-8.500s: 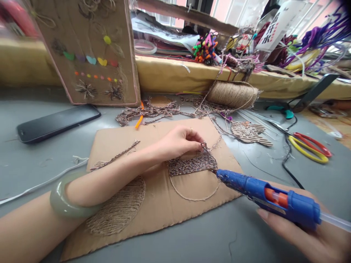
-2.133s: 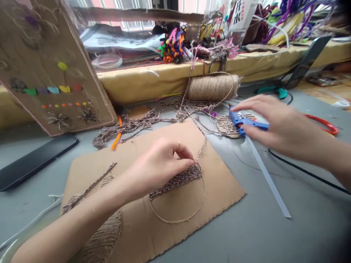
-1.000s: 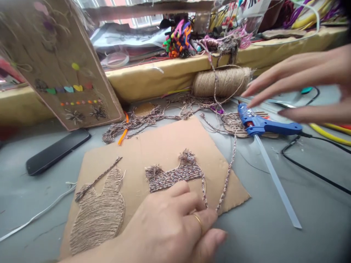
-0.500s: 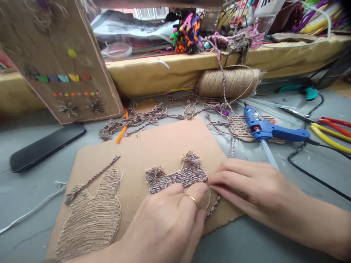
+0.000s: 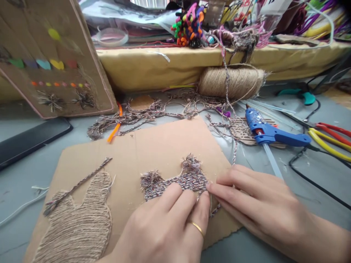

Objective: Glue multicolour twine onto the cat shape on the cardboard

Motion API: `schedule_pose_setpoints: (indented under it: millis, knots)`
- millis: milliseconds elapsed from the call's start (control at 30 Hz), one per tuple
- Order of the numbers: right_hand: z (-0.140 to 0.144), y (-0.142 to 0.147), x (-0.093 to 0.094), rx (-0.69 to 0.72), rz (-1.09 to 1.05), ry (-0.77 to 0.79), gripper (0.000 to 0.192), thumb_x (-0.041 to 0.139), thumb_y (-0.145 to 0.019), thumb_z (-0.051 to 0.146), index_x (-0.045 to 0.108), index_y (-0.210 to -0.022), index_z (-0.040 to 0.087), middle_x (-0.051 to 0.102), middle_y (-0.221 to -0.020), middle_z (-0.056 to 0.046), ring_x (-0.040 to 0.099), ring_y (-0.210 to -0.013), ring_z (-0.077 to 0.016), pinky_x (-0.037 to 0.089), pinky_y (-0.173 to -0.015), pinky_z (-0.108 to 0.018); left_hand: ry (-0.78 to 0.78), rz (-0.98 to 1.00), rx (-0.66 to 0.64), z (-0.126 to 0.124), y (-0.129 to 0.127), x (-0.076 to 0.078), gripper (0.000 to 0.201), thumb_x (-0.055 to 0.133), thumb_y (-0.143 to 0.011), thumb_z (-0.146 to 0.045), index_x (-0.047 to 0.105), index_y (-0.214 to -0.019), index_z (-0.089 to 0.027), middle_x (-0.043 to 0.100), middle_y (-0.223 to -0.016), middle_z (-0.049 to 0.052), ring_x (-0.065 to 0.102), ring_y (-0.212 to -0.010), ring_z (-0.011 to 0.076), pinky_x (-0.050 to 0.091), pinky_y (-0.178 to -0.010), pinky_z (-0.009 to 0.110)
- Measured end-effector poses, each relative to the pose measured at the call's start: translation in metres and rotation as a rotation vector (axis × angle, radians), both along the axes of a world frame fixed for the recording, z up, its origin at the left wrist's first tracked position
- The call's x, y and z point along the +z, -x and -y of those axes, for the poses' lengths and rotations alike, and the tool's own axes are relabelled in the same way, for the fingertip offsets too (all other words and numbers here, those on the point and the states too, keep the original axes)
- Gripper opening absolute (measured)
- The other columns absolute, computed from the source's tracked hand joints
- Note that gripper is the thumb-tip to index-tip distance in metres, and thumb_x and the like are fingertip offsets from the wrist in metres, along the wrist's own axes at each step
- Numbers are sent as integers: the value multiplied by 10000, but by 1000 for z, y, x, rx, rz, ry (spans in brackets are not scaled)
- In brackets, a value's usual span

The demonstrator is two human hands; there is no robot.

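Note:
A shape of multicoloured twisted yarn (image 5: 189,179) with two frayed tufts lies on the cardboard sheet (image 5: 161,142). My left hand (image 5: 164,223), a ring on one finger, is bent over the shape's lower part, fingertips pressing the rows. At the right edge, my right hand (image 5: 257,204) pinches the yarn cord with thumb and fingertips close together. A loose length of the cord (image 5: 215,210) trails below the right fingers. To the left is a rabbit-like shape of tan twine (image 5: 79,223), crossed at the top by a short twisted cord (image 5: 82,181). My left hand hides the yarn shape's bottom.
A blue glue gun (image 5: 274,133) rests at the right near yellow and red handled tools (image 5: 329,142). Behind are a twine spool (image 5: 231,82) and tangled yarn scraps (image 5: 109,124). A decorated board (image 5: 90,73) leans at the back left beside a black phone (image 5: 33,140).
My left fingers have shifted slightly and spread over the yarn rows. The right hand stays at the right edge. The view has shifted, moving the left-side things leftward.

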State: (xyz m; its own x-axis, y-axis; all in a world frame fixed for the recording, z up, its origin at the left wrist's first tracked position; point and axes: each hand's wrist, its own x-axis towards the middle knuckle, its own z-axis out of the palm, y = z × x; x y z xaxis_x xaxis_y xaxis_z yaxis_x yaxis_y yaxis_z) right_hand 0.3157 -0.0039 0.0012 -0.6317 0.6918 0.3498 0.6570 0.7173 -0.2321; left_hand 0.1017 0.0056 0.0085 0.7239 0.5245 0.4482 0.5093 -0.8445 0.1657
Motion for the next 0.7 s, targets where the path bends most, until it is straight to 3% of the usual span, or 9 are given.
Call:
schedule_pose_setpoints:
  millis: [267,433,533,700]
  knots:
    - [1,2,5,2,-43,-20,156,544,-830,87,662,-925,122,621,-735,-47,519,-690,-139,432,-567,-265,0,-6,1,-2,1,-4,260,439,-885,-72,681,-816,-137,629,-649,22,583,-600,140,495,-504,234]
    - [2,-2,0,26,34,-65,209,534,-842,97,652,-1015,104,631,-779,-54,522,-722,-153,452,-589,-278,4,23,17,-1,4,-11,282,394,-945,-161,676,-927,-165,605,-663,-4,570,-618,128,441,-491,242]
    - [4,-6,-3,49,59,-81,247,497,-858,96,647,-1054,86,650,-836,-73,539,-766,-169,472,-621,-295,-1,17,63,3,2,-17,283,386,-959,-183,669,-953,-194,598,-664,-19,559,-631,130,405,-495,271]
    - [4,-6,1,34,50,-67,241,484,-875,108,662,-1038,106,667,-838,-57,561,-757,-146,485,-627,-263,-6,98,215,9,-5,-23,227,467,-937,-170,641,-793,-191,530,-588,-46,499,-570,111,347,-487,292]
